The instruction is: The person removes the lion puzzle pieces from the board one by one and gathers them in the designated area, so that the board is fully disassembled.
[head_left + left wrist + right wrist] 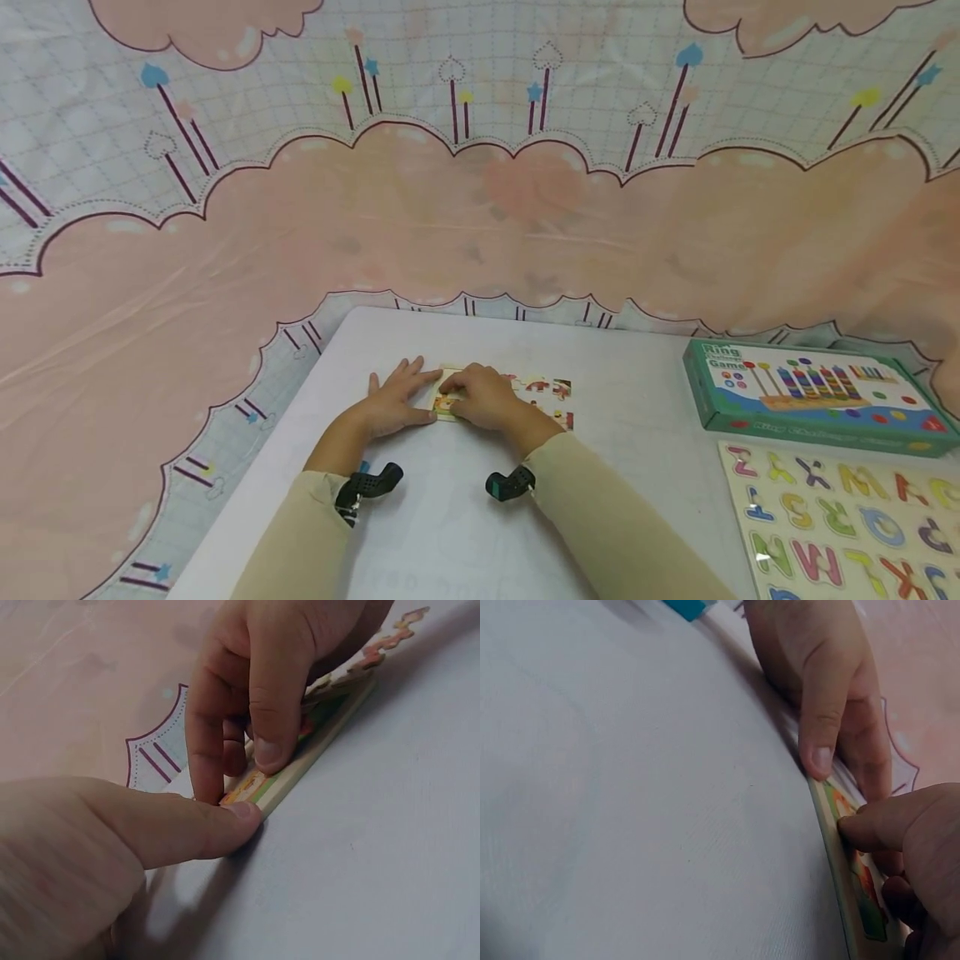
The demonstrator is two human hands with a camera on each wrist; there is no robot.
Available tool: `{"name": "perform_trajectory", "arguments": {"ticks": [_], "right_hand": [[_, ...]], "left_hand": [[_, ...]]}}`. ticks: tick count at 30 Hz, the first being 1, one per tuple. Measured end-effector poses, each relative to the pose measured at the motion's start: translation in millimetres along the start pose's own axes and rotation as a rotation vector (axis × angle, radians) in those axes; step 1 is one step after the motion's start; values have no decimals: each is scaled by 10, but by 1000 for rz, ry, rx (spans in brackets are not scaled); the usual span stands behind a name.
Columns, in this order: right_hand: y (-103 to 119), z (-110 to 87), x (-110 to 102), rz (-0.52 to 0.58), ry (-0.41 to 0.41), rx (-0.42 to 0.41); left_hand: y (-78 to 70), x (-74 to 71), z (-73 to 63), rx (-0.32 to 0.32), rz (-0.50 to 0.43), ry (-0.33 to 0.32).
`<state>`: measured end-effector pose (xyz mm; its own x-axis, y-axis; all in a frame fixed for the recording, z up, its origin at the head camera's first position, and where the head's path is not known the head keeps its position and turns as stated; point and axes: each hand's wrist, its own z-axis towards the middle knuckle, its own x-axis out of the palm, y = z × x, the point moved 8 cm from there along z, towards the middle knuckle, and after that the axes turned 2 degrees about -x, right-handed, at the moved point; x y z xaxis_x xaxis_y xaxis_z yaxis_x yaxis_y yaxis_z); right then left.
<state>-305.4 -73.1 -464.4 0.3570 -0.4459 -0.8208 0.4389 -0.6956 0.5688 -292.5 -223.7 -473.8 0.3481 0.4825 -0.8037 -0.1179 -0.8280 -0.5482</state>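
Note:
A small wooden puzzle board with a pale rim and a green, yellow and orange picture lies flat on the table. My left hand is spread at its left end, with the straight thumb against the near corner and the index finger reaching the far corner. Over the board, my right hand bends its fingers and thumb down around an orange and yellow puzzle piece near the left end. Much of the picture is hidden beneath this hand.
Loose puzzle pieces with red and brown pictures lie just right of my right hand. A green Ring Challenge Game box stands at the right, behind an alphabet board. The white table meets a patterned cloth at the back.

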Motion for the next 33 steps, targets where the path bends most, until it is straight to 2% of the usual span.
{"name": "perform_trajectory", "arguments": {"ticks": [10, 20, 33], "right_hand": [[16, 41, 20, 34, 0, 22], [0, 48, 14, 66, -4, 41], [-45, 68, -27, 88, -19, 84]], "left_hand": [[28, -7, -29, -6, -1, -5], [61, 9, -13, -26, -50, -16], [-5, -16, 35, -33, -41, -26]]}}
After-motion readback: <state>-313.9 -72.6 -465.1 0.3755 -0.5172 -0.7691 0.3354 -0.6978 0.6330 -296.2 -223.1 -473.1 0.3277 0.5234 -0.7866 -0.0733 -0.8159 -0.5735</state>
